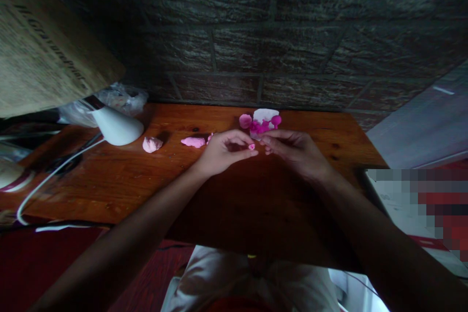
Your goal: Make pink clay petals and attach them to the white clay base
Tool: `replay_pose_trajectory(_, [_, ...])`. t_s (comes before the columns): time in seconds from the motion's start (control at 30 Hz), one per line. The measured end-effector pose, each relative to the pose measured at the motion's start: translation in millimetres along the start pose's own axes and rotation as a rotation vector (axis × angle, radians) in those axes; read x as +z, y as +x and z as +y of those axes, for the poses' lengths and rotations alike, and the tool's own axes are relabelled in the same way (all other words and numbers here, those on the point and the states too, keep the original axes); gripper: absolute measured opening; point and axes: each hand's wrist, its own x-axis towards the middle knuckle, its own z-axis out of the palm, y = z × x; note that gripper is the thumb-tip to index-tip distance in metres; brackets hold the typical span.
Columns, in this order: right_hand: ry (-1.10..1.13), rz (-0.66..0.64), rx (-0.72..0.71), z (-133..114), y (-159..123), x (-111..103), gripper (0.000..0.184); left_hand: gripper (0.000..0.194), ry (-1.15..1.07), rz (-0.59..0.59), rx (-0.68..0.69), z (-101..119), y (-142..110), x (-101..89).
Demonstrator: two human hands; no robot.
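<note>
two hands (225,152) (302,152), one held pink piece (252,146), one lamp (120,126).

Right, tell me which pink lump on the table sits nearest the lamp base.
The pale, rounded lump, beside the white lamp base; the longer pink lump and the piece partly behind the left hand lie farther off.

The left hand (223,155) and right hand (303,155) are bare, with slender fingers, and both forearms are uncovered as far as they show. Loose, off-white cloth trousers (203,278) cover the thighs, soft folds creasing the fabric. Below, a dark reddish cloth patch (237,305) (perhaps a top's hem, though shadow blurs it) meets them.
</note>
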Motion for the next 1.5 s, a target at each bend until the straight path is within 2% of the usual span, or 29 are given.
replay_pose_trajectory(0.13, [-0.087,-0.020,-0.032,-0.7,-0.9,0.5,0.033,0.028,-0.022,-0.011,-0.001,1.3,0.0,0.9])
replay_pose_trajectory(0.33, [-0.079,0.083,-0.045,2.1,1.2,-0.9,0.034,0.031,0.002,-0.006,0.002,0.4,-0.6,1.6])
replay_pose_trajectory(0.53, [-0.059,0.047,0.005,4.6,2.9,-3.0,0.038,0.028,0.020,0.001,0.005,-0.5,0.1,1.2])
replay_pose_trajectory(0.83, [-0.146,0.037,-0.014,3.3,1.8,-3.7,0.035,0.025,0.020,0.005,-0.005,-1.1,0.2,0.6])
replay_pose_trajectory(0.97, [-0.101,0.046,0.018,7.1,3.4,-4.4,0.035,0.020,0.072,-0.060,0.021,-3.5,-1.7,0.7])
replay_pose_trajectory(1.13, [0.013,0.058,0.022,7.0,4.0,-3.8,0.034,0.009,0.196,-0.265,0.034,-4.7,-6.3,3.1])
replay_pose_trajectory(1.2, [0.044,0.061,0.019,5.8,3.7,-3.2,0.035,0.009,0.217,-0.307,0.023,-4.0,-6.9,3.6])
replay_pose_trajectory(1.5, [0.083,0.062,0.049,6.9,4.7,-3.8,0.036,0.009,0.189,-0.234,0.011,-2.0,-5.0,2.1])
